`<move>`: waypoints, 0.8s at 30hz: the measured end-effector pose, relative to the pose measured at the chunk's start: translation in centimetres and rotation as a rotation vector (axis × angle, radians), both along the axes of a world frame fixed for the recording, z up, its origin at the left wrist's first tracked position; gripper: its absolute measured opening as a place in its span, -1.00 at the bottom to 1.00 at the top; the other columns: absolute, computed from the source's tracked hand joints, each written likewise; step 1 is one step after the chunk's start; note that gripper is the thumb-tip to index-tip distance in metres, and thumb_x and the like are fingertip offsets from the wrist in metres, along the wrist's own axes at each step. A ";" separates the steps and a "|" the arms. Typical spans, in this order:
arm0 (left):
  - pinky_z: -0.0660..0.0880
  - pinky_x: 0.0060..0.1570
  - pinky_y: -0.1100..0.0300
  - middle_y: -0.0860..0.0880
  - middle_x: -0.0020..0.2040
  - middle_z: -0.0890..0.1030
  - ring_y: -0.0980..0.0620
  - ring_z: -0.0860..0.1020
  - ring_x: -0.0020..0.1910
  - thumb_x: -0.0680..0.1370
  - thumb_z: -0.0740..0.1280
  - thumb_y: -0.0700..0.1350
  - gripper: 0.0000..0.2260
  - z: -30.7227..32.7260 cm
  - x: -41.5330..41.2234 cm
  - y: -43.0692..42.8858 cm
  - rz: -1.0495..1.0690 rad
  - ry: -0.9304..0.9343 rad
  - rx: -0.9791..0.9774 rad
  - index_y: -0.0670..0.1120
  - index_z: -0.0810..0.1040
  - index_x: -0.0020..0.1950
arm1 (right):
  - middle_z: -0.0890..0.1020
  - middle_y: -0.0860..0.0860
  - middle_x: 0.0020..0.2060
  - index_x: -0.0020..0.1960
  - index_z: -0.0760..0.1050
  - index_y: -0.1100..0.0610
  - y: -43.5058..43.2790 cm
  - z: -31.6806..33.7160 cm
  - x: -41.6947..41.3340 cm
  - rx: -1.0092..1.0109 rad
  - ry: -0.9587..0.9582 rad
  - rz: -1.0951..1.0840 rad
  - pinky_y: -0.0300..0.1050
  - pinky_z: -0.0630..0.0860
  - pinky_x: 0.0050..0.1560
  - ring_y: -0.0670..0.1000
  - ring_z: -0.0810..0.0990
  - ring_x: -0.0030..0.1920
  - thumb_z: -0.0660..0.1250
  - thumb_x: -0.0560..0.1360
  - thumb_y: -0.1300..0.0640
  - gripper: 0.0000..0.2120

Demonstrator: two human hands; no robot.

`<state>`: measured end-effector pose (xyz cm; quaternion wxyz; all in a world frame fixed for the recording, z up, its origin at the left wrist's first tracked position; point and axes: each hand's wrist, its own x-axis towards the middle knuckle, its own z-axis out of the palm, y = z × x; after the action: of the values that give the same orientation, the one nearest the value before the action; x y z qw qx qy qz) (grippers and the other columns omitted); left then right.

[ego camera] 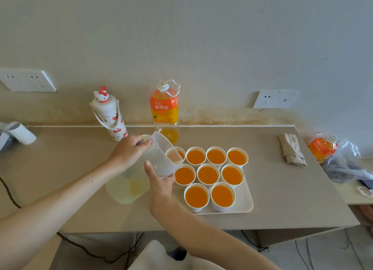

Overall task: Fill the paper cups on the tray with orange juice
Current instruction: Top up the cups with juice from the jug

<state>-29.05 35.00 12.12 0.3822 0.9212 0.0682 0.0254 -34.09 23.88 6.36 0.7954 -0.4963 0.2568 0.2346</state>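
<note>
Near the counter's back edge stands a white character flask (110,116), then the orange juice bottle (165,112), uncapped and holding juice only low down. Your left hand (129,151) grips the handle of a clear pitcher (163,154), tipped over the back-left paper cup (178,153); your right hand (160,182) cups its base. The pitcher looks nearly drained. Nine other cups on the tray (245,206) brim with juice. Toward the right edge lies a folded cloth (291,149)
</note>
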 end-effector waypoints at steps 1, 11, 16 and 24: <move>0.13 -0.34 0.09 0.05 -0.46 0.22 0.03 0.21 -0.43 0.54 0.27 0.05 -0.58 0.0 0.3 0.1 0.002 -0.010 0.012 -0.05 0.16 -0.39 | 0.49 0.03 0.27 0.52 0.05 -0.04 0.0 0.0 0.2 -0.001 0.011 0.005 0.04 0.44 0.33 0.07 0.48 0.26 0.59 0.31 -0.06 -0.02; 0.14 -0.37 0.09 -0.01 -0.45 0.26 0.02 0.25 -0.42 0.59 0.25 0.04 -0.58 0.7 2.4 -0.3 0.001 0.004 0.238 -0.07 0.17 -0.38 | 0.53 0.04 0.17 0.43 0.16 0.03 1.1 -0.6 2.4 0.008 0.069 0.046 0.12 0.49 0.30 0.10 0.54 0.20 0.63 -0.01 -0.31 0.17; 0.18 -0.36 0.09 0.00 -0.45 0.30 0.02 0.28 -0.43 0.59 0.24 0.04 -0.57 0.9 3.4 -0.4 -0.015 0.006 0.316 -0.08 0.20 -0.39 | 0.59 0.02 0.12 0.37 0.24 -0.03 2.3 -2.1 3.6 0.057 0.097 0.028 0.14 0.55 0.21 0.11 0.59 0.14 0.59 -0.26 -0.43 0.29; 0.23 -0.38 0.14 0.00 -0.42 0.40 0.02 0.36 -0.40 0.60 0.22 0.08 -0.60 0.8 4.6 -1.1 -0.059 0.010 0.443 -0.07 0.28 -0.38 | 0.62 0.06 0.14 0.35 0.33 -0.04 2.2 -2.0 4.2 0.160 0.061 0.045 0.16 0.58 0.17 0.13 0.64 0.10 0.62 -0.08 -0.37 0.09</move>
<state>-24.46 33.91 12.88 0.1708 0.9844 0.0356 0.0242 -29.87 26.12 4.38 0.8188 -0.4294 0.2503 0.2874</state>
